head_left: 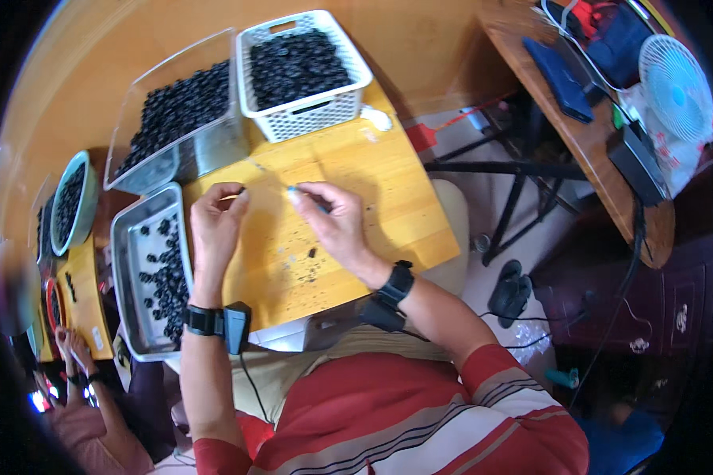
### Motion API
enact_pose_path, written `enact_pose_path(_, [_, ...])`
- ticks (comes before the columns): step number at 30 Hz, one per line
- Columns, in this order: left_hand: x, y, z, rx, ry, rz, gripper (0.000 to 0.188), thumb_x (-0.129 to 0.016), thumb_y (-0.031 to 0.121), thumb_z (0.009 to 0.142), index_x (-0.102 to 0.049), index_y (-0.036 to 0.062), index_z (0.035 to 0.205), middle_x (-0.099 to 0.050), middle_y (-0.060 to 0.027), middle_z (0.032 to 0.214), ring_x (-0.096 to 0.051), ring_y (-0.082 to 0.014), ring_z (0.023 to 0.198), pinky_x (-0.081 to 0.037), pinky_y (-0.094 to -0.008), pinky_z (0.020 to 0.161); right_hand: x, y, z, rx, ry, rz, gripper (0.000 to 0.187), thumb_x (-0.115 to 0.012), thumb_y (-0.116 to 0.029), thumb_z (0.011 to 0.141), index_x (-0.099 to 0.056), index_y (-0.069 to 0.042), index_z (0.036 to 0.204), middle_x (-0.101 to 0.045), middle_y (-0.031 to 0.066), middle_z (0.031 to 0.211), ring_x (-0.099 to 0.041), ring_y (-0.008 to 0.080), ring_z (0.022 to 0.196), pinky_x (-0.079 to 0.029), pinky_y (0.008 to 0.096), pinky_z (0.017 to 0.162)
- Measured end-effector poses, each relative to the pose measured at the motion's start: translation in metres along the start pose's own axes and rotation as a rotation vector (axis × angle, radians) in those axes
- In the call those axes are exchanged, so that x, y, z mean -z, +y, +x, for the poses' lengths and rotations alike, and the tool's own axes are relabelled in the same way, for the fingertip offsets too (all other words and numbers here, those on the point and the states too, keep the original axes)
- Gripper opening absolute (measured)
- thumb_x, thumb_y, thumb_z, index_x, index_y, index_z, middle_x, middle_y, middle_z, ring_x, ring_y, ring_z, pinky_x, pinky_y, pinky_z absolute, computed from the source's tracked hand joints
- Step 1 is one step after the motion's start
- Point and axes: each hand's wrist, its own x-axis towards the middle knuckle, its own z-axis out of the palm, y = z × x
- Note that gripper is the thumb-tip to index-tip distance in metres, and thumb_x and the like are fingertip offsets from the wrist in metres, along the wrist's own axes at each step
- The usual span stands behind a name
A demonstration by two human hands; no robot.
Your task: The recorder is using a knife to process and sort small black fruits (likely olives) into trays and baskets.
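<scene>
At my far left a rectangular metal tray (127, 261) holds small dark round pieces. My left hand (214, 218) rests on the yellow wooden board (388, 206), fingers pressed together on a thin pale stick (231, 195). Just beside it, my right hand (333, 222) pinches a slim blue-tipped tool (305, 194). Behind stand a clear plastic tub (174, 111) and a white slotted basket (309, 111), both filled with dark pieces.

What the left hand (216, 218) pinches is too small to tell, the right hand's fingers (313, 192) hide most of a thin tool (322, 206), and the co-worker (95, 419) is cut off at the edge.
</scene>
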Motion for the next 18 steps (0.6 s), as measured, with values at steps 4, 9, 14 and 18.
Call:
enact_pose_path(4, [-0.005,0.020,-0.034,0.157,0.029,-0.457,0.017,-0.071,0.009,0.096,-0.067,0.0004,0.109,-0.069,-0.0035,0.095,-0.067,-0.0126,0.083,-0.057,-0.0267,0.080,-0.001,0.000,0.000,-0.003,0.014,0.032,0.025,-0.075,-0.018,0.094,-0.073,0.005,0.104,-0.068,0.0005,0.083,-0.056,0.0048,0.072,-0.047,0.0216,0.065])
enact_pose_path(9, [-0.009,0.025,-0.062,0.341,0.099,-0.878,0.021,-0.065,0.005,0.099,-0.064,0.0015,0.119,-0.069,-0.0062,0.102,-0.069,-0.0164,0.089,-0.061,-0.0299,0.084,-0.005,-0.002,-0.001,0.001,-0.004,-0.019,0.025,-0.075,-0.017,0.094,-0.073,0.005,0.105,-0.069,-0.0002,0.084,-0.058,0.0046,0.073,-0.048,0.0209,0.065])
enact_pose_path(14, [-0.010,0.011,-0.069,0.354,0.088,-1.144,0.010,-0.066,0.013,0.099,-0.066,0.0086,0.108,-0.071,-0.0014,0.099,-0.070,-0.0133,0.091,-0.060,-0.0294,0.086,-0.001,0.003,-0.001,-0.001,-0.044,-0.036,0.028,-0.076,-0.017,0.094,-0.073,0.007,0.108,-0.070,0.0011,0.086,-0.058,0.0041,0.075,-0.048,0.0197,0.066])
enact_pose_path(18, [-0.009,0.001,-0.074,0.369,0.086,-1.275,0.011,-0.064,0.012,0.100,-0.065,0.0059,0.109,-0.071,-0.0035,0.101,-0.070,-0.0150,0.096,-0.060,-0.0311,0.091,-0.005,-0.007,-0.007,0.037,-0.124,-0.153,0.029,-0.077,-0.019,0.093,-0.073,0.006,0.107,-0.070,0.0019,0.085,-0.058,0.0051,0.074,-0.049,0.0218,0.066])
